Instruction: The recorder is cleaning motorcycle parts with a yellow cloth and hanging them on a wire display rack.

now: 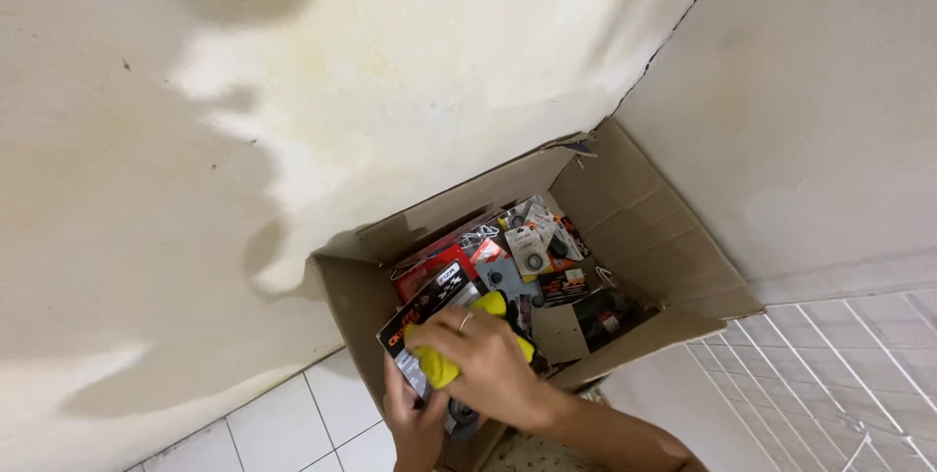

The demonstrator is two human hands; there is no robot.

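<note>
An open cardboard box [644,228] stands on the floor in a wall corner, filled with several carded packages of small parts. Over its near edge, my left hand [415,423] grips the lower end of a black carded package [429,306] from below. My right hand [488,360], a ring on one finger, presses a yellow cloth [437,367] against the face of that package. The cloth's other end shows yellow [491,303] past my fingers. A dark round part of the package shows below my right hand.
Cream walls [293,140] rise behind and to the right of the box, with a crack along the corner. White floor tiles [293,423] lie at lower left. A white wire grille [830,384] lies at lower right beside the box flap.
</note>
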